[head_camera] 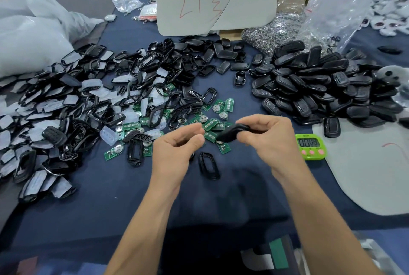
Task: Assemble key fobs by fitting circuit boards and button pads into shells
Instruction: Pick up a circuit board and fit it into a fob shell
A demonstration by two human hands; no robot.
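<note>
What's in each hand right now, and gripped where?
Right hand pinches a black fob shell by its right end. Left hand is curled beside it, apart; whether it holds anything cannot be told.

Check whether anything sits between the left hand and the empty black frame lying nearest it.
Nothing visible does. The black frame lies on bare blue cloth beside the left hand. The right hand, holding a black shell, is farther up.

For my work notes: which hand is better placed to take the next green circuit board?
Probably left. The left hand seems to hold nothing and is close beside the circuit boards; the right hand grips a black shell.
</note>
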